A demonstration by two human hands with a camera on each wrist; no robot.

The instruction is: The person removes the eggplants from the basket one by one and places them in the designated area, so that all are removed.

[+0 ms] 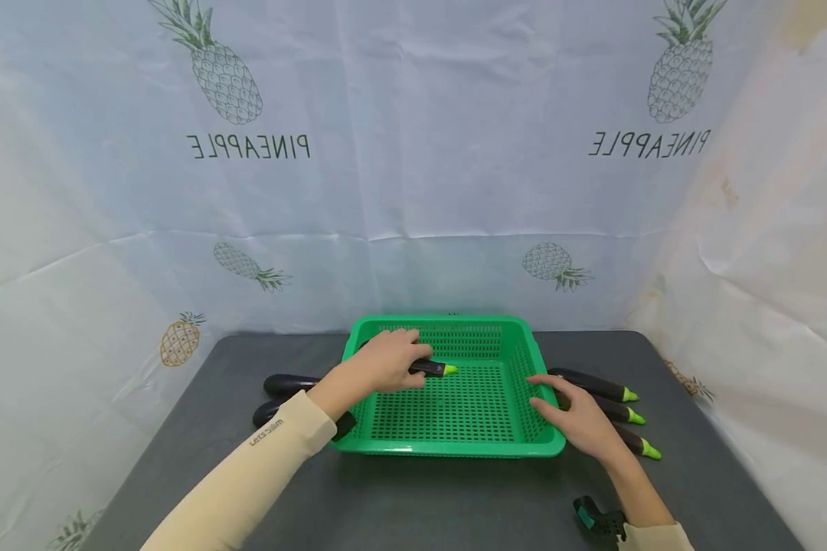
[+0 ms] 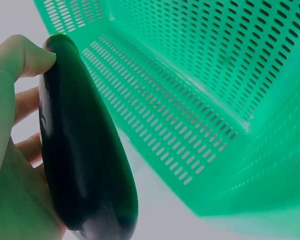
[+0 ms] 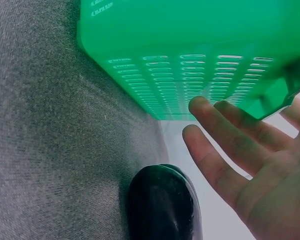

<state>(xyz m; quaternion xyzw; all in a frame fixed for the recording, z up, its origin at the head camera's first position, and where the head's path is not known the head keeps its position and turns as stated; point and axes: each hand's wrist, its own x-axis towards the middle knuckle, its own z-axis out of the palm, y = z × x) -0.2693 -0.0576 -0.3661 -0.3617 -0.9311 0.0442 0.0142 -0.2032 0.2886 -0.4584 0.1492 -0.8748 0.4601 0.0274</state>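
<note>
My left hand (image 1: 389,361) grips a dark eggplant (image 2: 85,150) over the left part of a green plastic basket (image 1: 448,448). The eggplant's bright green stem end points right in the head view, and the hand covers much of its body. At the basket's right rim, my right hand (image 1: 579,417) reaches over the edge with fingers spread and fairly straight. In the right wrist view, several fingers (image 3: 230,135) extend along the outside of the slotted wall. Whether they press on it I cannot tell.
Right of the basket lie three eggplants (image 1: 593,383) with green stem ends, partly behind the right hand. More eggplants (image 1: 286,385) lie on the left, partly covered by the left arm. A dark grey table (image 1: 413,505) carries everything, with a pineapple-print curtain (image 1: 448,191) behind.
</note>
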